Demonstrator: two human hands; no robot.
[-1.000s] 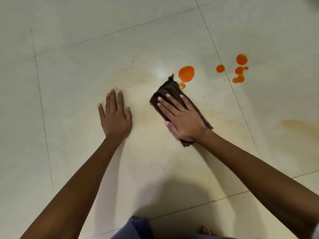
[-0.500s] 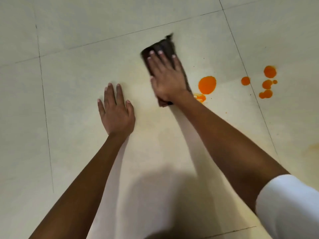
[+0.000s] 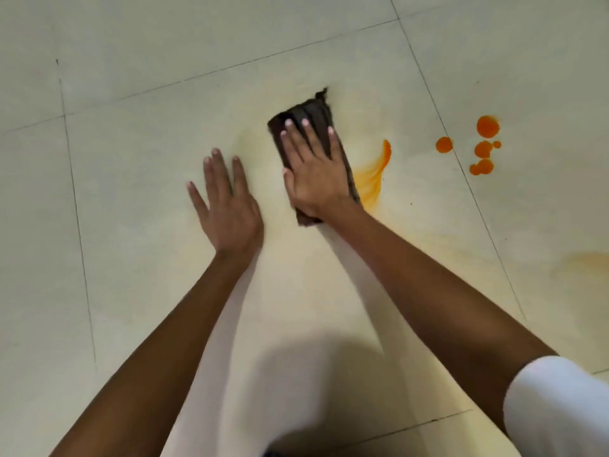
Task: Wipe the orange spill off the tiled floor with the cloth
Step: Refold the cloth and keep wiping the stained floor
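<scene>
A dark brown folded cloth (image 3: 313, 115) lies flat on the pale tiled floor (image 3: 131, 291). My right hand (image 3: 313, 173) presses down on it with fingers spread, covering its near half. Just right of the cloth runs a curved orange smear (image 3: 375, 176). Farther right sit several round orange drops (image 3: 484, 143). My left hand (image 3: 224, 199) rests flat on the floor to the left of the cloth, fingers apart, holding nothing.
A faint orange stain (image 3: 586, 262) marks the tile at the right edge. Yellowish wiped film spreads around the cloth. Dark grout lines (image 3: 79, 225) cross the floor. A white sleeve (image 3: 560, 407) shows at the lower right.
The big round orange blob right of the cloth is now a curved smear. My right hand and cloth have swept across it. The left hand stays planted.
</scene>
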